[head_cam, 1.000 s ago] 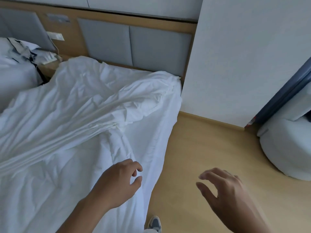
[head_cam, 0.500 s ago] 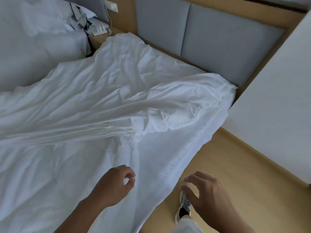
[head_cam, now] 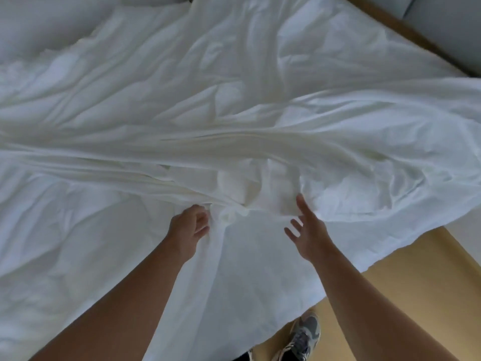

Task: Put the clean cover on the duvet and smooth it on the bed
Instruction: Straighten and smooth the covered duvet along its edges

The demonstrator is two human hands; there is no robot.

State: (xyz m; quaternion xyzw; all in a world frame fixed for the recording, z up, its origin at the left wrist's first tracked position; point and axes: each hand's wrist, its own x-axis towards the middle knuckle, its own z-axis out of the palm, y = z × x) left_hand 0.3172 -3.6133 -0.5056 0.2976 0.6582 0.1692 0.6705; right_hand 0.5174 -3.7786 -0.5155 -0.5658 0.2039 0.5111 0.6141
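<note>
At the upper left, a second heap of white bedding [head_cam: 39,24] adjoins the cover. The cover [head_cam: 260,74] is spread over the bed [head_cam: 385,22] and fills most of the view. It is creased throughout. A ridge of bunched folds [head_cam: 130,162] crosses it from the left edge towards the right.

The left hand [head_cam: 188,227] is placed on the cover just below this ridge, back uppermost. Its fingers and thumb are curled, and a small gather of the cover is pinched between them. Creases radiate from the gather.

The right hand [head_cam: 305,230] is held near the left hand, but apart from it. Its fingers are straight and spread, and nothing is gripped. The longest finger points at the lower edge of the ridge. Because of blur, it cannot be told whether that finger touches the fabric. Both forearms are bare and enter from the bottom edge.

At the lower right, the near edge of the cover overhangs the side of the bed. A grey shoe [head_cam: 302,337] is seen on the wooden floor [head_cam: 416,295], just beside that overhanging edge.

At the upper right, the cover is bounded by the wooden rail of the bed. A grey padded headboard [head_cam: 447,29] is seen behind the rail.
</note>
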